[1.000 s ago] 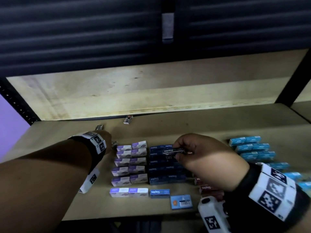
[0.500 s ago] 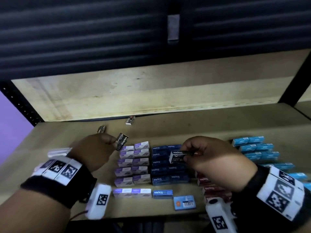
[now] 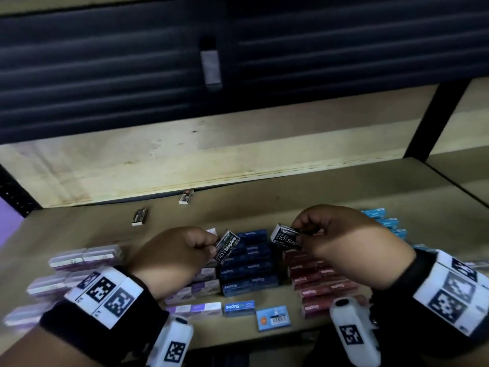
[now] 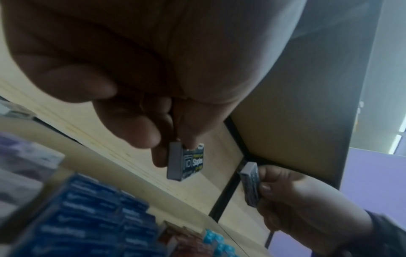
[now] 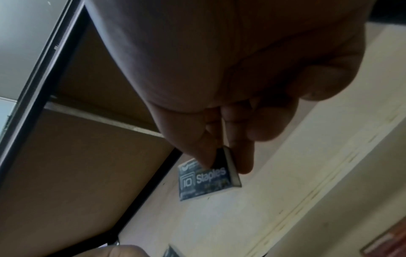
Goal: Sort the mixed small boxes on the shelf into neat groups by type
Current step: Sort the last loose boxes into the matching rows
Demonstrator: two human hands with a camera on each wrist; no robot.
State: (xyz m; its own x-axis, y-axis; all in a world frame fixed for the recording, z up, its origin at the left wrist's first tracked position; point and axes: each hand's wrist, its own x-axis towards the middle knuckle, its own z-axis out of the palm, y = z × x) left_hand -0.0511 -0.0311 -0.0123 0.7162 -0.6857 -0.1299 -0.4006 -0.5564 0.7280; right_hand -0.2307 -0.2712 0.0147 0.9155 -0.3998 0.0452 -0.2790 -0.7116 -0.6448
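Note:
My left hand [image 3: 209, 243] pinches a small black staples box [image 3: 226, 247] by one end and holds it tilted above the dark blue group [image 3: 248, 263]. The left wrist view shows the same black box [image 4: 186, 162] between thumb and fingers. My right hand [image 3: 300, 234] pinches a second black staples box [image 3: 286, 236] just to the right, above the seam between the blue and red groups [image 3: 322, 284]; the right wrist view shows that box [image 5: 206, 179] in my fingertips. The two held boxes are a small gap apart.
Purple boxes [image 3: 201, 287] lie left of the blue ones, more purple [image 3: 84, 258] further left, light blue boxes [image 3: 383, 221] at the right. Two loose dark boxes [image 3: 139, 216] [image 3: 186, 196] sit near the back board. Single boxes [image 3: 274, 317] line the shelf's front edge.
My left hand has picked a black box off the shelf behind the purple group and carried it right, toward the box in my right hand. The right hand rose slightly.

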